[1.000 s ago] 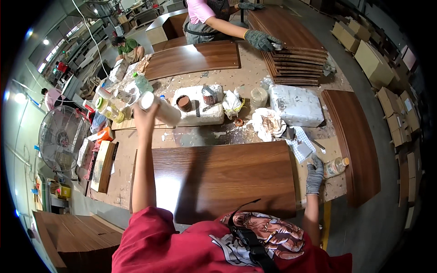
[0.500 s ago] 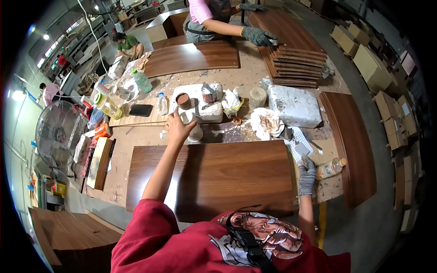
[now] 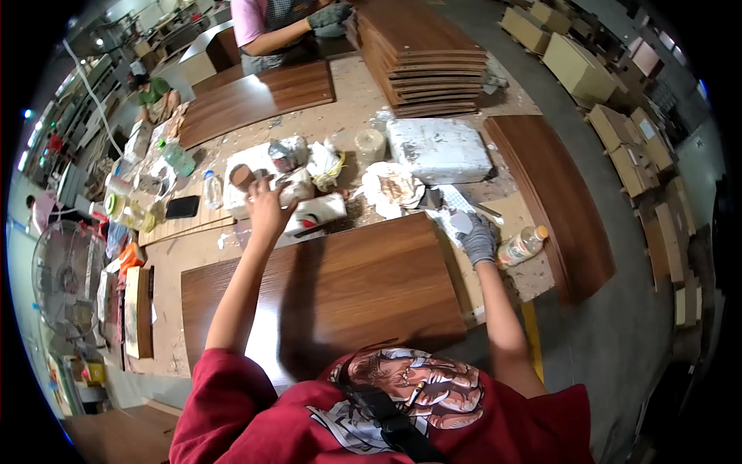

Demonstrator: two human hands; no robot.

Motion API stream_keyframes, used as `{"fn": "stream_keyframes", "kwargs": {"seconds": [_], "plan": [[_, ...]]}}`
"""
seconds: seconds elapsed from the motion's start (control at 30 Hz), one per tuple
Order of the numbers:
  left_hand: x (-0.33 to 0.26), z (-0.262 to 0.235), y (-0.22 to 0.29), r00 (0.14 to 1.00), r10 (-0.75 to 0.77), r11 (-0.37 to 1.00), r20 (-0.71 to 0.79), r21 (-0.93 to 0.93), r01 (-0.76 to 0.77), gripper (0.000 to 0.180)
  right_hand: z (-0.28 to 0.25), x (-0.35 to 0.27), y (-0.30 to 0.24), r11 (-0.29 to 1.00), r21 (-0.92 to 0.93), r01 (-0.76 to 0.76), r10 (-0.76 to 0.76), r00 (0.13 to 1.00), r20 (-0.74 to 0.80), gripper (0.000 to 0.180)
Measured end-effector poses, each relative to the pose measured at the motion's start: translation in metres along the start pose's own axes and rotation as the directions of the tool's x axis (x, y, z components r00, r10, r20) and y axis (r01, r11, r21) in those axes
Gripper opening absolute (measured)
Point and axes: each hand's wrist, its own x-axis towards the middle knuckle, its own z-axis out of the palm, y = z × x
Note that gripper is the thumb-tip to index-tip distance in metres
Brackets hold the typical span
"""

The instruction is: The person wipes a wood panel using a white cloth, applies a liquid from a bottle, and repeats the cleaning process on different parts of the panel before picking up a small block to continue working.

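My bare left hand (image 3: pixel 267 213) reaches over the far edge of the brown wood-grain panel (image 3: pixel 363 271), thumb and fingers apart. Its fingertips are at the side of a small jar (image 3: pixel 243 178) with brown contents, next to a white wrapped block. A white pack with a red mark (image 3: pixel 318 213) lies just right of the hand. My right hand (image 3: pixel 478 238), in a grey knit glove, is closed on a small light-grey flat piece (image 3: pixel 461 223). Beneath is a blue-and-white checked cloth (image 3: pixel 444 203). A capped clear bottle (image 3: pixel 522 246) lies tilted beside the glove.
A crumpled stained cloth (image 3: pixel 392 189) and a white wrapped block (image 3: pixel 438 151) lie beyond. Brown panels are stacked (image 3: pixel 433 85) at the back and along the right edge (image 3: pixel 553 209). A phone (image 3: pixel 182 206) and bottles stand left. A gloved co-worker (image 3: pixel 282 31) is across the table.
The view has shifted and tilted. My left hand has moved off a white cup to the brown jar. My right hand has moved forward over the checked cloth with the grey piece.
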Motion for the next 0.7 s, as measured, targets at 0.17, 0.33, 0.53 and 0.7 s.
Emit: {"fn": "stream_keyframes", "kwargs": {"seconds": [0.17,0.33,0.53,0.7], "plan": [[-0.019,0.053,0.010,0.959,0.109,0.993,0.262,0.019,-0.118,0.050,0.025,0.016,0.016,0.996,0.080,-0.047,0.054,0.995,-0.089,0.064],[-0.038,0.050,0.031,0.980,0.140,0.871,-0.144,-0.452,-0.191,0.028,0.009,0.024,-0.023,0.366,0.922,-0.123,0.134,0.988,0.079,0.047],[-0.077,0.040,0.030,0.943,0.059,-0.026,0.327,-0.944,0.329,0.042,-0.009,-0.016,-0.238,0.038,0.916,-0.400,-0.438,0.817,0.375,0.045],[-0.081,0.046,0.013,0.957,-0.089,-0.049,0.277,-0.961,0.273,0.044,0.049,-0.025,-0.325,0.198,0.954,-0.225,-0.541,0.787,0.298,0.026]]}}
